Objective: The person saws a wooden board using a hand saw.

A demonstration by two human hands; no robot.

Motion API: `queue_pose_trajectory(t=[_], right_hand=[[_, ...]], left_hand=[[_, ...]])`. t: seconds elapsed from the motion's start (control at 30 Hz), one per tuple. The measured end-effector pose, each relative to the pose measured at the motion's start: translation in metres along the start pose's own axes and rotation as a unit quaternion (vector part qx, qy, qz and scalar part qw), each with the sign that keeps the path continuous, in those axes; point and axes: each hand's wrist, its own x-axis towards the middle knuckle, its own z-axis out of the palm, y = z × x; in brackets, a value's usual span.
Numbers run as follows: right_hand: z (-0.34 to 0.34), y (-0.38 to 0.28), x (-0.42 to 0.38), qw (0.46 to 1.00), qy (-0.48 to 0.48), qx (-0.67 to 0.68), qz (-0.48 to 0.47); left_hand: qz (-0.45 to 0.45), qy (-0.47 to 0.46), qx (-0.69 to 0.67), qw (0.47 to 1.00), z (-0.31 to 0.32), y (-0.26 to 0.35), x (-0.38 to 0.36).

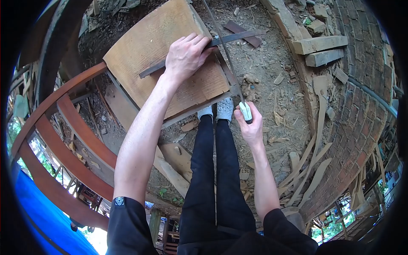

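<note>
My left hand point(187, 55) is closed over a dark narrow strip point(234, 38), pressing it onto a wooden worktop point(155, 36). The strip lies slantwise, one end on the boards and the other sticking out past the right edge. In my right hand point(251, 127) is the pale green and white handle of a handsaw point(233, 70), fingers wrapped round it. Its long thin blade, seen nearly edge-on, points away from me and crosses the strip just right of my left fingers. The palm side of my left hand is hidden.
A curved reddish wooden slatted frame point(63, 127) stands at the left. Right of the worktop, a dark flat offcut point(243, 34) lies on littered dirt. Wood blocks point(321, 44) and long thin wood strips point(316, 163) lie along the brick paving point(355, 146). A blue sheet point(40, 212) shows lower left.
</note>
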Motion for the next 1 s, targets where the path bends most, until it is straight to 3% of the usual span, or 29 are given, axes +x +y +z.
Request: queue_pose_trajectory(t=[0.5, 0.57, 0.83, 0.9, 1.0], right_hand=[[-0.007, 0.044, -0.042, 1.0, 0.014, 0.0, -0.025], [-0.014, 0.046, -0.052, 1.0, 0.006, 0.004, 0.009], [-0.028, 0.015, -0.061, 0.993, 0.03, 0.11, -0.024], [-0.031, 0.0, -0.051, 0.994, 0.038, 0.097, -0.022], [-0.033, -0.02, -0.038, 0.998, 0.038, 0.047, 0.014]], left_hand=[[-0.017, -0.004, -0.029, 0.999, -0.002, -0.002, 0.003], [-0.013, 0.0, -0.03, 0.999, -0.002, -0.001, 0.002], [-0.045, -0.003, -0.1, 0.994, -0.008, -0.008, 0.011], [-0.11, -0.03, -0.112, 0.987, -0.006, -0.014, 0.014], [-0.077, 0.02, -0.048, 0.996, -0.002, -0.027, 0.019]])
